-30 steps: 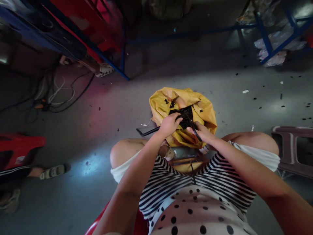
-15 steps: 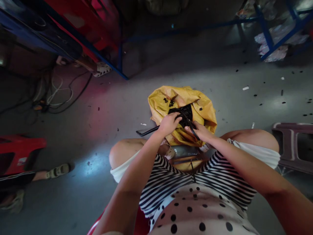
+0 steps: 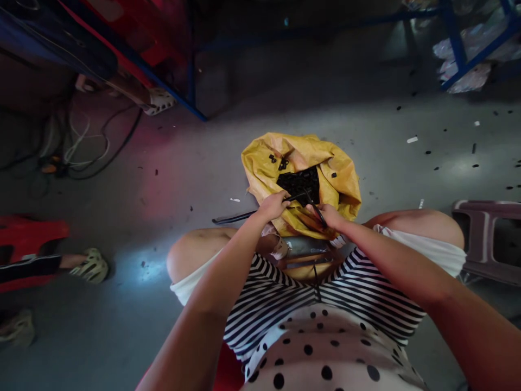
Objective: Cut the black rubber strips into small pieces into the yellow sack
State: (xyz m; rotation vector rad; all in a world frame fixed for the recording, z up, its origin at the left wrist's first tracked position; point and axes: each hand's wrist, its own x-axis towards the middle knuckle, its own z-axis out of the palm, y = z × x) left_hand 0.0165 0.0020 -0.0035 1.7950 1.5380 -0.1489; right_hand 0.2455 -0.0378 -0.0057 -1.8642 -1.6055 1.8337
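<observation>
- The left hand pinches a slender black strip, its straight end jutting left.
- The right hand pinches a curved black length (one strip or two, I cannot tell).
- Beneath both, a crumpled yellow sack gapes on the floor, small black pieces heaped inside.

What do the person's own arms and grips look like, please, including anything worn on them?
The left arm and right arm show no sleeves within the picture. The left grip and right grip are ungloved human hands; no watch or bracelet shows at either wrist. Finer details, such as nails, are too small to tell.
</observation>
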